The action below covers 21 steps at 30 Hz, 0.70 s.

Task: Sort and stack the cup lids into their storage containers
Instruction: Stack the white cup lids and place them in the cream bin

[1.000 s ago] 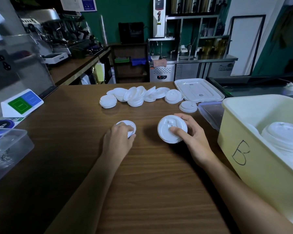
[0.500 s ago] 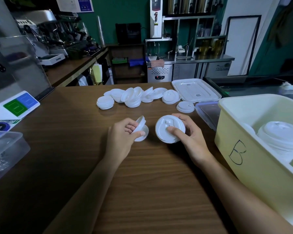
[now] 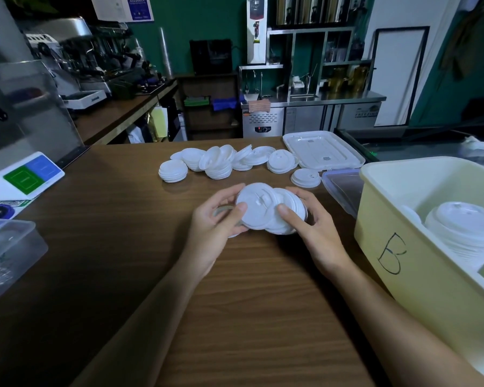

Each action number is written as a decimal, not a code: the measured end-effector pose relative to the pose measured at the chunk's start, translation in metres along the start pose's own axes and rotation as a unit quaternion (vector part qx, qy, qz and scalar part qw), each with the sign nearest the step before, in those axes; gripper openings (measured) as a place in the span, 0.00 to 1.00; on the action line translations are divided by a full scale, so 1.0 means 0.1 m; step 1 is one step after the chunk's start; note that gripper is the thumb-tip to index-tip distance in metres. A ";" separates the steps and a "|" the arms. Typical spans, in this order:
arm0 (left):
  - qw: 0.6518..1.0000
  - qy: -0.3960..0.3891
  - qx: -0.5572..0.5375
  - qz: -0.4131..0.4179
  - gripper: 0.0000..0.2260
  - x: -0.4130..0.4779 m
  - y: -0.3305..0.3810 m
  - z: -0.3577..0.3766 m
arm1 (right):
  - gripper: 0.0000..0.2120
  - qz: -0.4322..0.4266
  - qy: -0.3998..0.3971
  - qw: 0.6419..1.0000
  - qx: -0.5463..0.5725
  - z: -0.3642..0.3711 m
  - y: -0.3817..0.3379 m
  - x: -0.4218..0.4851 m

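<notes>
I am watching the table (image 3: 123,275) from afar, and the big things are staying put: the yellow bin (image 3: 397,213) marked B is sitting to the right of the right hand (image 3: 316,233), with stacked lids (image 3: 464,227) already inside it, and the loose lids (image 3: 215,163) are waiting in heaps beyond both hands.

The hands are what is changing. A second ago the left hand (image 3: 210,233) was pressing down on a lid lying on the table, apart from the right; now it is lifted and meeting the right hand in mid-air. Its fingers are curling round a front lid (image 3: 256,205), thumb on the face. The right hand is gripping a small stack (image 3: 291,208), thumb on top, fingers wrapping behind. The front lid is overlapping that stack, tilted towards me.

I am judging that the lid is being nested onto the stack, so the pick is done and the joining is under way. Whether it is seating squarely I cannot tell
</notes>
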<state>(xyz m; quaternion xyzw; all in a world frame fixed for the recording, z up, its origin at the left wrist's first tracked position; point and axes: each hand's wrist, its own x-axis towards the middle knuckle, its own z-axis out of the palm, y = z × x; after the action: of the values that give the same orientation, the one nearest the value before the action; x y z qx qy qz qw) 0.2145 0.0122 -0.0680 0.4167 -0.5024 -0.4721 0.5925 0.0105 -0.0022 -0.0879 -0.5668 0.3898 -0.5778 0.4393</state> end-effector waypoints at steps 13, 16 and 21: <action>0.994 0.022 0.106 0.012 0.11 -0.02 -0.22 0.18 | 0.29 -0.007 -0.033 0.999 -0.031 0.01 -0.01 -0.02; 0.994 0.016 0.112 0.009 0.16 -0.03 -0.25 0.19 | 0.26 -0.003 -0.019 0.999 -0.033 0.01 -0.01 -0.02; 0.994 -0.018 0.108 0.016 0.16 -0.03 -0.28 0.16 | 0.22 0.001 -0.029 0.999 -0.020 0.01 -0.02 -0.03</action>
<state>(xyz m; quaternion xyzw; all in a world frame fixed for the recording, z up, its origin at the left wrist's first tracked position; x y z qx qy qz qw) 0.1948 0.0087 -0.0931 0.4614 -0.5677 -0.4131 0.5424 0.0114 0.0019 -0.0867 -0.5913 0.3892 -0.5530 0.4395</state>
